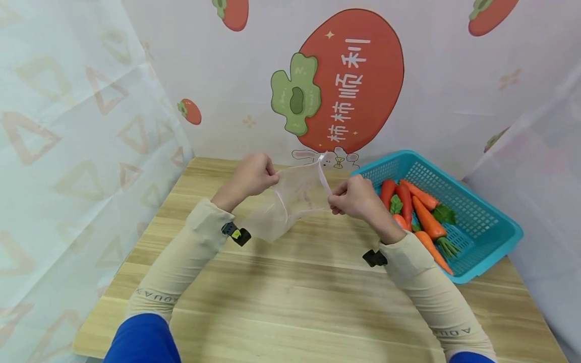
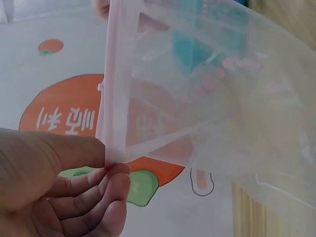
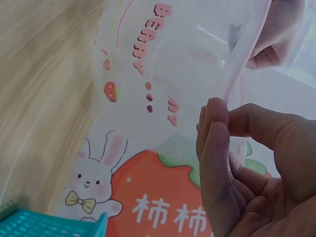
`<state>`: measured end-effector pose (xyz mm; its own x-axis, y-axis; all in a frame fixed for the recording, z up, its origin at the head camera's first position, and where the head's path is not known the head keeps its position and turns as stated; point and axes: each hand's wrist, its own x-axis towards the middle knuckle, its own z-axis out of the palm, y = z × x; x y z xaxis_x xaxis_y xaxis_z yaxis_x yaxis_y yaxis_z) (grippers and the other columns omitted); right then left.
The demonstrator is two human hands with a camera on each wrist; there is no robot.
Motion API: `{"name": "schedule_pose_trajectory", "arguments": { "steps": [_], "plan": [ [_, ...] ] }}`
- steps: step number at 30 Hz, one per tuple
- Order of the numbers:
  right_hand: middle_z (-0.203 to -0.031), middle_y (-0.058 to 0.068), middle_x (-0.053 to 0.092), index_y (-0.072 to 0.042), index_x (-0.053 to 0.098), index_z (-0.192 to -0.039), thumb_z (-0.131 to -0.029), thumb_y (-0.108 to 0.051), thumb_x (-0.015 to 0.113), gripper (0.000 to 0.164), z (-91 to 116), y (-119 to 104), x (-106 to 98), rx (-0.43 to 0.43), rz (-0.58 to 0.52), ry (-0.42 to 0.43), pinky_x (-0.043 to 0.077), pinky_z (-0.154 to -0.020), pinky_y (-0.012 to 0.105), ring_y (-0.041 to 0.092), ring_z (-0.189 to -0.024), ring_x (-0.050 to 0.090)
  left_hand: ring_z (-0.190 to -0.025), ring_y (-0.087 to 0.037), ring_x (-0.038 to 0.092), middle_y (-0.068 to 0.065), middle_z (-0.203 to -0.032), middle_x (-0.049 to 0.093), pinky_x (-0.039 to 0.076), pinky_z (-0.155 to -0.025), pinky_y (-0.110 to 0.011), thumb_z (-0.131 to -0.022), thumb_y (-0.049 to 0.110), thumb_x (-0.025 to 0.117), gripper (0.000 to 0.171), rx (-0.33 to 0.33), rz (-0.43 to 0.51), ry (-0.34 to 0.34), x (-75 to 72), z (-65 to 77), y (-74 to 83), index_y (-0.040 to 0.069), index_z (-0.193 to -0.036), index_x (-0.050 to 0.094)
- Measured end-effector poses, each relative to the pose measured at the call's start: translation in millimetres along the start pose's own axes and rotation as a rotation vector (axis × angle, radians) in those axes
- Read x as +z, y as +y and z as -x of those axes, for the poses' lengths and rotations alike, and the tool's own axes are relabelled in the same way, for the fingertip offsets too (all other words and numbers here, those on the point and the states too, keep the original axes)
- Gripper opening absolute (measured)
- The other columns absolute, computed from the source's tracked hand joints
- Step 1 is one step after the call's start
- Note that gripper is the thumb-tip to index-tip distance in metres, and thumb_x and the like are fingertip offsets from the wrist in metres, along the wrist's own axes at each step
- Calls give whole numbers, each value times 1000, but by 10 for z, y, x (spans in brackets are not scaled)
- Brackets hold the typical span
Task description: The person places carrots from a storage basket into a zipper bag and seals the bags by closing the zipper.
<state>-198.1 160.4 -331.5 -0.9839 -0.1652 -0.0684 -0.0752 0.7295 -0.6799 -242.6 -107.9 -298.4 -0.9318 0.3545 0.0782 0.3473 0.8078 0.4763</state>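
Between the two hands hangs a clear plastic zipper bag with a pink zip edge and printed red lettering, held above the table. At its left side, my left hand pinches the rim between thumb and fingers; the left wrist view shows the pink zip strip in that pinch. My right hand pinches the other side of the rim, with thumb and forefinger meeting on it in the right wrist view. A small white slider sits at the top of the zip. No contents are visible inside the bag.
A blue plastic basket stands at the right of the wooden table, close to the right forearm. Carrots and red peppers lie in it. A printed cloth backdrop rises behind the table and along both sides.
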Motion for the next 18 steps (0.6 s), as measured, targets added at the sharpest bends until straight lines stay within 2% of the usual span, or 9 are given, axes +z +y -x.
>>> {"name": "schedule_pose_trajectory", "arguments": {
  "steps": [4, 9, 14, 18],
  "plan": [
    [-78, 10, 80, 0, 82, -92, -96, -15, 70, 20, -8, 12, -24, 29, -20, -2, 63, -62, 26, 17, -69, 79, -61, -16, 62, -6, -72, 74, 49, -60, -27, -94, 13, 68, 19, -49, 2, -12, -108, 21, -65, 3, -80, 78],
    [-77, 8, 80, 0, 82, -93, -97, -17, 70, 21, -5, 36, -62, 27, -6, 17, 62, -61, 26, 21, -71, 80, -63, -18, 60, -6, -71, 74, 47, -59, -28, -95, 14, 68, 23, -83, 8, -51, -242, 61, -147, 3, -78, 79],
    [-70, 2, 77, -7, 84, -85, -97, -23, 71, 23, 14, 60, -119, -11, 85, 68, 57, -59, 28, 16, -63, 74, -60, -16, 54, -3, -66, 70, 43, -59, -29, -91, 10, 68, 23, -72, 8, -87, -349, 118, -224, 6, -70, 77],
    [-68, 0, 76, -10, 84, -81, -97, -27, 72, 26, 38, 72, -167, -24, 142, 72, 52, -57, 30, 15, -59, 67, -58, -15, 52, -2, -63, 67, 42, -59, -28, -87, 8, 69, 21, -54, -5, -131, -405, 169, -253, 7, -67, 76]
  ]
}}
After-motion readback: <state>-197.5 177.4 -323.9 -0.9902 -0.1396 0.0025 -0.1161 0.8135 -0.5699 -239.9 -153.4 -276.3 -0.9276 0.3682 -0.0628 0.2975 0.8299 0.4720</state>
